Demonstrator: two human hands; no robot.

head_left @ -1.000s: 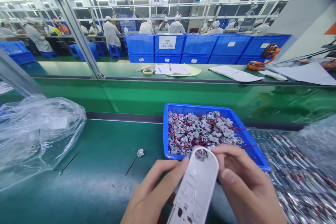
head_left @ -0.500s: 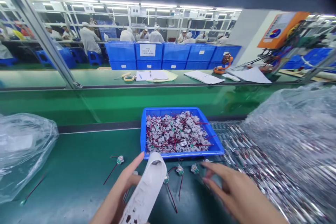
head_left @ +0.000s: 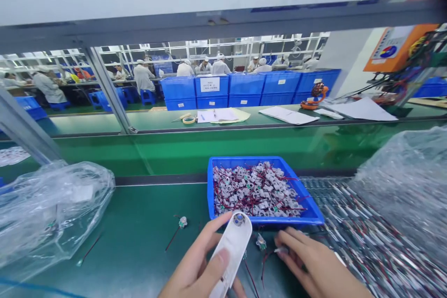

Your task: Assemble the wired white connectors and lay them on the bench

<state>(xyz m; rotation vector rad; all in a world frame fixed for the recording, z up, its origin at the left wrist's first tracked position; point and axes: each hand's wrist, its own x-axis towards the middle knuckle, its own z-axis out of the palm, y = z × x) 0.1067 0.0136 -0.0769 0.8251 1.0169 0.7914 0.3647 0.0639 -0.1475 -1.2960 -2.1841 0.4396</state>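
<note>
My left hand (head_left: 197, 270) is closed around a long white plastic housing (head_left: 236, 241). Its rounded end tilts up and away from me, with a small round part set in that end, and my thumb presses on its face. To the right, my right hand (head_left: 314, 260) is low over the bench, fingertips pinched on a small whitish wired part (head_left: 280, 250); the fingers hide most of it. Between the hands lies a small green-and-white wired part (head_left: 260, 242) with a dark red lead. Another wired part (head_left: 182, 222) lies left of the housing.
A blue tray (head_left: 210, 195) heaped with small white wired parts stands just beyond my hands. Rows of thin wired strips (head_left: 377, 237) cover the right side, partly under clear plastic wrap (head_left: 415, 172). A clear plastic bag (head_left: 87, 191) lies left. A metal post (head_left: 108, 88) rises beyond.
The view has shifted, so the scene sits further right and lower. My left hand has turned the housing and laid its thumb over it. My right fingers have closed on a small wired part.
</note>
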